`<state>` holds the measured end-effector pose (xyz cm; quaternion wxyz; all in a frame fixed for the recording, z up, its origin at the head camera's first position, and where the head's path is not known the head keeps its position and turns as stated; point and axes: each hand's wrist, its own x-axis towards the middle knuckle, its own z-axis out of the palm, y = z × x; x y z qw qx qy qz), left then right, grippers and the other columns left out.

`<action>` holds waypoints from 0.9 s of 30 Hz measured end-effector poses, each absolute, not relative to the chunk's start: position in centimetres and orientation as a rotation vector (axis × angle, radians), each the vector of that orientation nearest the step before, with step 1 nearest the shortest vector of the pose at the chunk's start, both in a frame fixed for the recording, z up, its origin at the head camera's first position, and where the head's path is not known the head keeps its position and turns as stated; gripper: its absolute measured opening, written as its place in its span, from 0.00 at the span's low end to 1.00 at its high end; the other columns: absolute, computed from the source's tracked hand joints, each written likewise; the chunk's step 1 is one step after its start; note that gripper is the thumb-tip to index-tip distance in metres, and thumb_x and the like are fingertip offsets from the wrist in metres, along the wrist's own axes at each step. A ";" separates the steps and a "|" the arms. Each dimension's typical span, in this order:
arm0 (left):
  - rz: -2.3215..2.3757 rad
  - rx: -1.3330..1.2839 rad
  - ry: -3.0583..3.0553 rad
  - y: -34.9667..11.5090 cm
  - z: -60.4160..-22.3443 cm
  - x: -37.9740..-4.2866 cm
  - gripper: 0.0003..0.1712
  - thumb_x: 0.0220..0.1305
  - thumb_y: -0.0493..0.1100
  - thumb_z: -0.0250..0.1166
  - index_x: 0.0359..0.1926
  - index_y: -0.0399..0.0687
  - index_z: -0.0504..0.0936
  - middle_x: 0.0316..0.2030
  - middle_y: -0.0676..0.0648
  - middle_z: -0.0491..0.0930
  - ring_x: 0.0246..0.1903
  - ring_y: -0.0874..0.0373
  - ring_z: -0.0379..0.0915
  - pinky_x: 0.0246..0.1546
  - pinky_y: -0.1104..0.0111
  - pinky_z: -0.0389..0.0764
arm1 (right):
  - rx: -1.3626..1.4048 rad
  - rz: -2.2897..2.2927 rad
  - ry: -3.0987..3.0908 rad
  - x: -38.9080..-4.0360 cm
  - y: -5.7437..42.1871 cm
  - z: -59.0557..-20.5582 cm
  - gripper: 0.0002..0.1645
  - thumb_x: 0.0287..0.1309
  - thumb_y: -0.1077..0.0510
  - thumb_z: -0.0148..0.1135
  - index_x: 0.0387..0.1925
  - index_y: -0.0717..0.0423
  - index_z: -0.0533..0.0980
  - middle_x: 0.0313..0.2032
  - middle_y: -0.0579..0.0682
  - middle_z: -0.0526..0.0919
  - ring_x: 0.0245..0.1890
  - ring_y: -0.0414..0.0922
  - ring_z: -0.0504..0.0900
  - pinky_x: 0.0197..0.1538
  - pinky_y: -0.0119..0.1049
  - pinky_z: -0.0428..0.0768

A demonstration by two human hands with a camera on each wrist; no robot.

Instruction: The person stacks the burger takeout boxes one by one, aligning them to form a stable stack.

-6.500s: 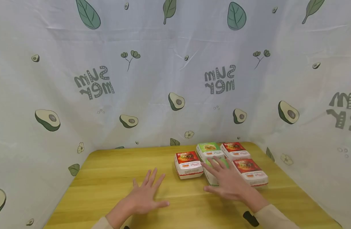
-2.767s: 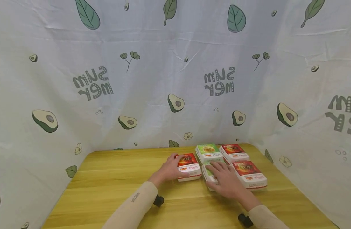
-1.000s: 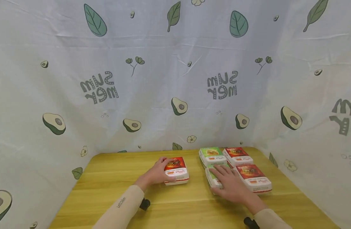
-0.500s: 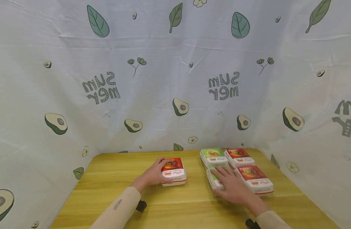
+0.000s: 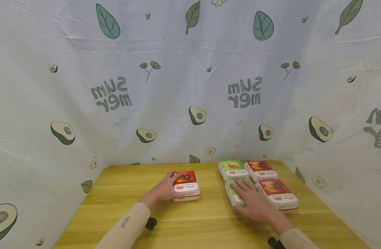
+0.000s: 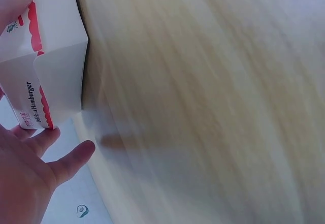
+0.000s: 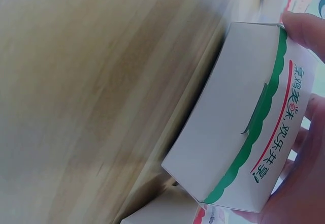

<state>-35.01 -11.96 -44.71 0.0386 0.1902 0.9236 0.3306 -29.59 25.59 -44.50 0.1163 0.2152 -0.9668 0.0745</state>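
My left hand (image 5: 164,187) holds a white hamburger box (image 5: 188,190) with a red burger picture on its lid, left of the other boxes. In the left wrist view the thumb lies on one side of this box (image 6: 56,36) and some fingers touch another side. My right hand (image 5: 255,204) rests on a green-lidded hamburger box (image 5: 231,196), fingers spread over its lid and partly hiding it. In the right wrist view that box (image 7: 223,107) shows a green scalloped band, with the thumb at its corner.
Behind the green box stands another green-lidded box (image 5: 232,169). To its right are two red-lidded boxes, a rear one (image 5: 260,169) and a nearer one (image 5: 277,193). The wooden table (image 5: 193,228) is bordered by a printed curtain (image 5: 165,97) at the back and sides.
Since the earliest frame my left hand has taken hold of the red-lidded box and slid it left, away from the group. My right hand has settled on the near green box and stayed there.
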 end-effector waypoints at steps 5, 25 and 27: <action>0.983 0.577 2.846 -12.2 -44.8 -35.0 0.53 0.51 0.64 0.76 0.75 0.69 0.61 0.74 0.41 0.53 0.62 0.42 0.65 0.58 0.42 0.72 | 0.628 0.239 -2.829 -29.5 25.6 -44.6 0.48 0.55 0.32 0.68 0.73 0.43 0.66 0.73 0.54 0.66 0.72 0.62 0.62 0.62 0.78 0.58; 0.985 0.605 2.828 -12.7 -44.9 -35.5 0.56 0.46 0.61 0.80 0.75 0.71 0.62 0.73 0.41 0.53 0.63 0.40 0.64 0.61 0.40 0.70 | 0.662 0.276 -2.884 -29.6 26.2 -44.1 0.54 0.50 0.31 0.71 0.74 0.47 0.65 0.74 0.54 0.64 0.73 0.62 0.60 0.64 0.77 0.57; 0.987 0.603 2.825 -12.7 -45.0 -35.4 0.56 0.46 0.61 0.80 0.75 0.71 0.62 0.74 0.41 0.53 0.63 0.40 0.64 0.61 0.40 0.70 | 0.664 0.283 -2.890 -29.5 26.3 -44.0 0.54 0.49 0.31 0.72 0.74 0.46 0.65 0.75 0.55 0.63 0.74 0.63 0.59 0.64 0.76 0.57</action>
